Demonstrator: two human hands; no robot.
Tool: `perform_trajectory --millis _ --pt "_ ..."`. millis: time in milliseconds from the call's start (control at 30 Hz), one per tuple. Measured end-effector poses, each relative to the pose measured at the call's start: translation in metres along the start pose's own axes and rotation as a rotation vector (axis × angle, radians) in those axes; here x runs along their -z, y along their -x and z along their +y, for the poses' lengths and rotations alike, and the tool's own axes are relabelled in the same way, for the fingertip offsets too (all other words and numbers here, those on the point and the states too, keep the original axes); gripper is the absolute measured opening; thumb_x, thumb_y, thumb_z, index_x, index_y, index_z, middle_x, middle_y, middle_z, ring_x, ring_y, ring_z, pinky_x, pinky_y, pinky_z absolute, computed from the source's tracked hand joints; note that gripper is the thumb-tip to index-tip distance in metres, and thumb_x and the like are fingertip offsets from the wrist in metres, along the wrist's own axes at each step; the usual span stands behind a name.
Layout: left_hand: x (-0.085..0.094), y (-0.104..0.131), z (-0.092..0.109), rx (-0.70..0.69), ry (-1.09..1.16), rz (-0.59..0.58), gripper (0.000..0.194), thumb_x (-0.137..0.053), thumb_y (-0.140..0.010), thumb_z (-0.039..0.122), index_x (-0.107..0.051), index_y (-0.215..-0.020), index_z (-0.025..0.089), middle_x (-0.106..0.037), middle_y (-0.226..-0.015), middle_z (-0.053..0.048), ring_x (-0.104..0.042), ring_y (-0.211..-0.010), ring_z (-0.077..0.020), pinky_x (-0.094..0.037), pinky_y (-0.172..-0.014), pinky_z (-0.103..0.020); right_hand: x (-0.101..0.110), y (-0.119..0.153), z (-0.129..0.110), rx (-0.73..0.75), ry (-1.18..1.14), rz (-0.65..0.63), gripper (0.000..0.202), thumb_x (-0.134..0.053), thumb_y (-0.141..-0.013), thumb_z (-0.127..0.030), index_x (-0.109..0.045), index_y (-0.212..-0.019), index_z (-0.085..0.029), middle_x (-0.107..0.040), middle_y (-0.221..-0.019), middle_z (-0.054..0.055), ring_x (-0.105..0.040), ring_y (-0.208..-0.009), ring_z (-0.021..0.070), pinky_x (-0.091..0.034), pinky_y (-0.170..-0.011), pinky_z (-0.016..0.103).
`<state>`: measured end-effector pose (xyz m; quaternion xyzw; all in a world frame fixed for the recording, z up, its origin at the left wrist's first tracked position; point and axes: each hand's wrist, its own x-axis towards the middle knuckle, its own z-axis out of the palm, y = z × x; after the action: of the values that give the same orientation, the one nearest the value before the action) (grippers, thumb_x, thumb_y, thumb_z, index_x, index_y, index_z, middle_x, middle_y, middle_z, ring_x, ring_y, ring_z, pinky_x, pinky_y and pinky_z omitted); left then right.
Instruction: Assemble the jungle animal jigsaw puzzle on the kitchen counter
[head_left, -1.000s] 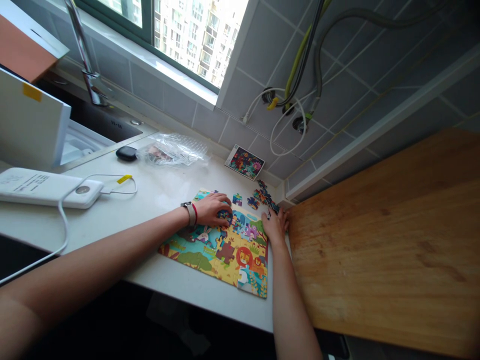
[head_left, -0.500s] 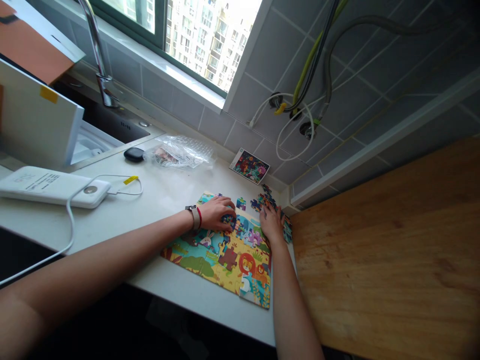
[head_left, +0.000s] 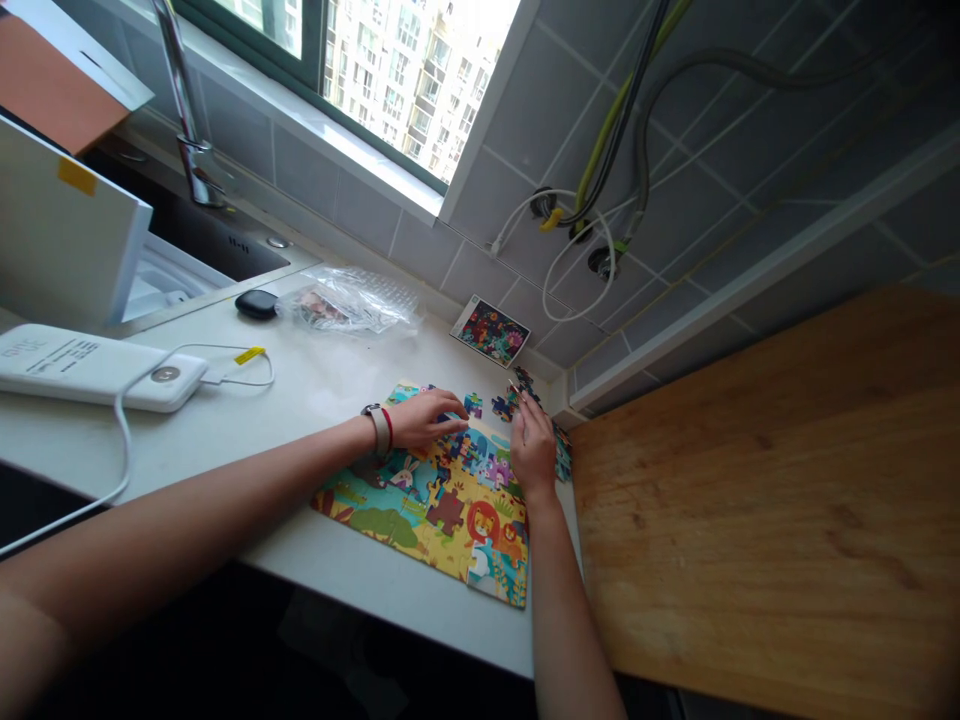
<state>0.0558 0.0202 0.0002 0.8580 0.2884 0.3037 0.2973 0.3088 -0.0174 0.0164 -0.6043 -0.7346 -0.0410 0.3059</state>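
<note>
A colourful animal jigsaw puzzle (head_left: 420,515) lies on the white counter, with some loose pieces on top of it. Over its upper left part is my left hand (head_left: 429,417), fingers apart and nothing visible in them. My right hand (head_left: 531,440) is at the puzzle's upper right edge, its fingers drawn together around a small puzzle piece whose edge shows at the fingertips. Behind it, dark loose pieces (head_left: 502,408) are spread near the corner. A single piece (head_left: 473,404) lies between the hands. The picture card (head_left: 491,331) leans against the tiled wall.
A clear plastic bag (head_left: 352,303) and a black case (head_left: 256,304) lie near the sink (head_left: 225,245). A white power bank (head_left: 97,367) with a cable is at the left. A wooden board (head_left: 772,490) borders the counter on the right.
My right hand has lifted from the loose pieces and its fingers have closed together. My left hand has shifted slightly and uncovered pieces in the puzzle's middle. The view has moved a little.
</note>
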Motion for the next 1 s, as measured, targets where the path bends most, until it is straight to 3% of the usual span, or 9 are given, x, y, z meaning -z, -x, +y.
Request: perform_trajectory --millis 200,333,500,633,733,767,867,1000 --pt "0.006 -0.005 0.004 0.201 0.498 0.106 0.064 -0.043 -0.098 0.073 -0.071 -0.106 0.016 -0.077 -0.108 -0.011 -0.071 -0.099 -0.0244 -0.056 -0.089 -0.037 -0.001 0.009 -0.050 0.354 -0.202 -0.128 0.045 -0.045 -0.103 -0.025 -0.064 -0.143 -0.020 -0.062 -0.148 0.011 -0.060 -0.135 0.0230 -0.047 -0.115 0.042" --pt "0.010 -0.005 0.003 0.352 0.665 0.033 0.071 -0.051 -0.088 0.082 -0.068 -0.098 0.014 -0.076 -0.100 -0.013 -0.071 -0.083 -0.0212 -0.054 -0.066 -0.029 0.003 0.011 -0.054 0.390 -0.275 -0.142 0.038 -0.054 -0.100 -0.026 -0.070 -0.134 -0.021 -0.065 -0.145 0.011 -0.064 -0.130 0.0242 -0.051 -0.112 0.043" --pt "0.012 -0.004 0.012 0.391 0.697 0.011 0.066 -0.055 -0.087 0.078 -0.067 -0.099 0.014 -0.074 -0.098 -0.011 -0.068 -0.075 -0.0177 -0.047 -0.052 -0.021 0.008 0.012 -0.053 0.377 -0.359 -0.125 0.027 -0.057 -0.097 -0.026 -0.077 -0.114 -0.023 -0.070 -0.138 0.011 -0.067 -0.127 0.0250 -0.052 -0.110 0.044" --pt "0.013 -0.004 0.014 0.315 0.618 0.029 0.060 -0.056 -0.089 0.072 -0.068 -0.092 0.013 -0.071 -0.082 -0.007 -0.062 -0.066 -0.0138 -0.045 -0.052 -0.020 0.008 0.014 -0.055 0.224 -0.497 0.049 0.025 -0.057 -0.098 -0.025 -0.074 -0.080 -0.023 -0.080 -0.109 0.010 -0.074 -0.103 0.0236 -0.057 -0.099 0.041" --pt "0.012 -0.004 0.012 0.249 0.536 0.030 0.058 -0.057 -0.091 0.068 -0.070 -0.081 0.013 -0.065 -0.069 -0.003 -0.055 -0.059 -0.0112 -0.041 -0.053 -0.020 0.005 0.014 -0.054 0.005 -0.610 0.160 0.015 -0.066 -0.094 -0.031 -0.072 -0.083 -0.022 -0.075 -0.092 0.006 -0.072 -0.086 0.0198 -0.060 -0.079 0.034" --pt "0.011 -0.004 0.012 0.231 0.520 0.019 0.057 -0.057 -0.092 0.068 -0.070 -0.079 0.013 -0.065 -0.067 -0.003 -0.053 -0.058 -0.0109 -0.040 -0.053 -0.021 0.004 0.014 -0.053 -0.058 -0.663 0.155 0.012 -0.071 -0.091 -0.034 -0.073 -0.092 -0.022 -0.074 -0.094 0.006 -0.070 -0.083 0.0188 -0.060 -0.075 0.032" --pt "0.010 -0.002 0.014 0.179 0.523 -0.038 0.056 -0.057 -0.094 0.065 -0.072 -0.079 0.013 -0.066 -0.068 -0.003 -0.055 -0.059 -0.0115 -0.041 -0.055 -0.022 -0.001 0.013 -0.049 -0.170 -0.838 0.045 0.036 -0.078 -0.085 -0.040 -0.072 -0.116 -0.023 -0.072 -0.100 0.005 -0.068 -0.079 0.0166 -0.060 -0.070 0.029" --pt "0.010 0.000 0.015 0.145 0.511 -0.062 0.053 -0.060 -0.094 0.063 -0.074 -0.082 0.013 -0.068 -0.070 -0.003 -0.057 -0.060 -0.0124 -0.042 -0.057 -0.022 -0.005 0.013 -0.047 -0.254 -0.994 -0.083 0.030 -0.078 -0.085 -0.042 -0.077 -0.107 -0.022 -0.072 -0.084 0.002 -0.066 -0.071 0.0161 -0.060 -0.069 0.030"
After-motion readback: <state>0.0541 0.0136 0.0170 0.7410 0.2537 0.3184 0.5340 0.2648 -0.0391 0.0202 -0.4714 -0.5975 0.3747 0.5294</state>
